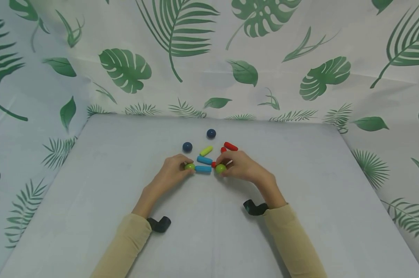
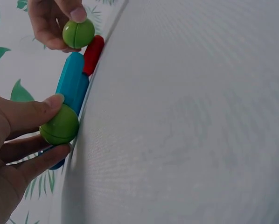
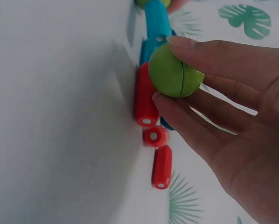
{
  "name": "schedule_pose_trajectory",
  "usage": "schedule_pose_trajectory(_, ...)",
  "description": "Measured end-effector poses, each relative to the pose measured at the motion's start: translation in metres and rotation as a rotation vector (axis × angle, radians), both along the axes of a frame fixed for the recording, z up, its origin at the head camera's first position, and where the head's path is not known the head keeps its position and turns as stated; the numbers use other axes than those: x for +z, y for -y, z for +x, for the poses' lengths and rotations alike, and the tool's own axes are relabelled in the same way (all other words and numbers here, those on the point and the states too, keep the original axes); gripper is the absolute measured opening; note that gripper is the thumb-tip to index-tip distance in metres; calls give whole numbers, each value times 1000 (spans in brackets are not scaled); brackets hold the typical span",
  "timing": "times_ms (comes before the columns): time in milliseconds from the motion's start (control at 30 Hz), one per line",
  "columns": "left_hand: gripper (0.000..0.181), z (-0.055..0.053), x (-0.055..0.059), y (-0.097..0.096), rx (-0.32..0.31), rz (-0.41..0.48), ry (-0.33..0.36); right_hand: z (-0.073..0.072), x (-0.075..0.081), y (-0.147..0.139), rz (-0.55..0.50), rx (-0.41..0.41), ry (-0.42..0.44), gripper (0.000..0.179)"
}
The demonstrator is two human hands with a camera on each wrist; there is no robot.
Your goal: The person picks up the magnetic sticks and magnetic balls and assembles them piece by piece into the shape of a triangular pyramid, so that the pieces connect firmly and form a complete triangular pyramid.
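Pinching a lime-green ball (image 1: pixel 190 166) between thumb and fingers, the left hand (image 1: pixel 173 171) works near the middle of a pale, smooth tabletop (image 1: pixel 213 231). A light-blue rod (image 1: pixel 203 169) meets that ball and stretches away to its right; its long axis runs left to right across the table, its free end pointing at a second lime-green ball (image 1: pixel 220 169), with a gap between them. The right hand (image 1: pixel 241 166) grips this second ball between thumb and fingertips; a thin seam shows around it in the wrist views.

Just beyond the first rod lies another light-blue rod (image 1: pixel 204 160), slanted slightly so that its right end comes nearer the person. By that end sits a red rod (image 1: pixel 213 164), mostly hidden in the head view by the right hand and its ball. Past the right fingers are a small-looking red piece (image 1: pixel 223 150) and a slanting red rod (image 1: pixel 231 146). A yellow-green rod (image 1: pixel 206 151) lies diagonally, its right end farther off. Two dark-blue balls (image 1: pixel 211 133) rest farthest out, well apart.

Beige sleeves (image 1: pixel 296 239) cover the forearms, with black wrist-worn devices (image 1: pixel 161 224) beside the cuffs. White fabric walls (image 1: pixel 202 85) printed with green leaves stand behind the table and along both sides.
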State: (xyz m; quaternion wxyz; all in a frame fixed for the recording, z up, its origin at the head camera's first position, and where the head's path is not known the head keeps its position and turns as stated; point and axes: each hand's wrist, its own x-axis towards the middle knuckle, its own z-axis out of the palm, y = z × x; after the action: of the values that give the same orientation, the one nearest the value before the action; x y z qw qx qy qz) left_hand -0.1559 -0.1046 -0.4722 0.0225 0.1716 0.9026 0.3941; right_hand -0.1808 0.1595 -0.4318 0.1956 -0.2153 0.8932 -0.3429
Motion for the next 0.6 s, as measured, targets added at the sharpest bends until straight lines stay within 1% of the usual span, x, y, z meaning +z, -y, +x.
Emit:
schedule_pose_trajectory(133,34,-1,-1,1,-2,-12,-3,2,-1,8,-10,59,-39,28)
schedule_pose_trajectory(200,34,-1,-1,1,1,-11,-3,2,-1,12,3,88,-66,28)
schedule_pose_trajectory(300,34,-2,-1,1,2,-1,-5,3,-2,14,28,110,-90,27)
schedule_pose_trajectory(467,34,-2,-2,1,0,5,-17,4,0,15,47,104,-55,25)
schedule_pose_trajectory(600,32,-2,-3,1,5,6,-29,6,2,15,43,118,12,22)
